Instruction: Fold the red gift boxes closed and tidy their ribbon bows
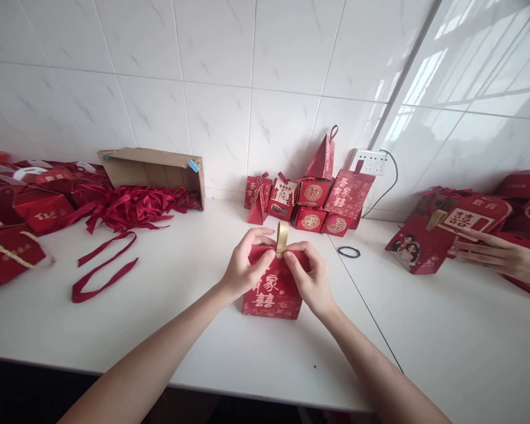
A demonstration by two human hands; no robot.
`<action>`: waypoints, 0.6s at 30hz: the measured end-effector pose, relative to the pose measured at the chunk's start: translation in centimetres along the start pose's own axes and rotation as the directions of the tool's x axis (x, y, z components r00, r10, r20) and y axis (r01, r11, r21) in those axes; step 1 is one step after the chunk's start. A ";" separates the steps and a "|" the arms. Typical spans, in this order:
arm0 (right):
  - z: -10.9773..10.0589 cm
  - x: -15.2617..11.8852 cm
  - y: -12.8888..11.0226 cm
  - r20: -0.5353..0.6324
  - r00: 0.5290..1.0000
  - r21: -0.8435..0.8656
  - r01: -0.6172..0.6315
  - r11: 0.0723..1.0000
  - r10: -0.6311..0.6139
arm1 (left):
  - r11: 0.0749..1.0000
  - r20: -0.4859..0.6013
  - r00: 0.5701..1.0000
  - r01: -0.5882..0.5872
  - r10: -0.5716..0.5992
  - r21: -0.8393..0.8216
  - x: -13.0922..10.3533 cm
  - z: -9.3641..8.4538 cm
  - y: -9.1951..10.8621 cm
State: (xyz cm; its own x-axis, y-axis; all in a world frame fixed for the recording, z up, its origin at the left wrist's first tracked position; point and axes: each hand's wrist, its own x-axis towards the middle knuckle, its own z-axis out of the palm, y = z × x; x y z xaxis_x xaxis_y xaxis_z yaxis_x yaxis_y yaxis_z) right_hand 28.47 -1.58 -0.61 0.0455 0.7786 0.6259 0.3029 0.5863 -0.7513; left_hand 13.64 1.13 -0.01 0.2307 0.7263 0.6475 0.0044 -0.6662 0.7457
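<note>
I see my left hand [242, 268] and right hand [311, 280] both pinched shut on the top edge of a red gift box [274, 291] that stands on the white desk [181, 330], their fingers [265, 259] meeting at its gold handle [281, 238]. Behind it is a cluster of finished red boxes [318, 203] against the wall, with loose red ribbons [128, 209] to the left. At the far right, another person's hand [490, 253] rests on a flat red box [419, 244].

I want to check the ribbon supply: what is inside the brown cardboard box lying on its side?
Red ribbons spill from the brown cardboard box onto the white table. Its deeper inside is covered by them.
</note>
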 end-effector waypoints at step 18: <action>-4.4 3.3 5.4 -0.116 0.907 0.855 -0.116 0.505 0.405 | 0.996 0.165 0.985 -0.065 0.053 0.068 -0.2 0.7 -2.6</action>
State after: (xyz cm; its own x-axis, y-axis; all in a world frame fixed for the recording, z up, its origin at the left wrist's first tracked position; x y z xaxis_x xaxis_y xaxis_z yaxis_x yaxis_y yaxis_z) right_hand 34.47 3.19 -1.64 0.2742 0.9177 0.2875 -0.6667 0.3969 -0.6308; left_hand 14.23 2.56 -2.18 0.3876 0.6525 0.6511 0.0560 -0.7217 0.6899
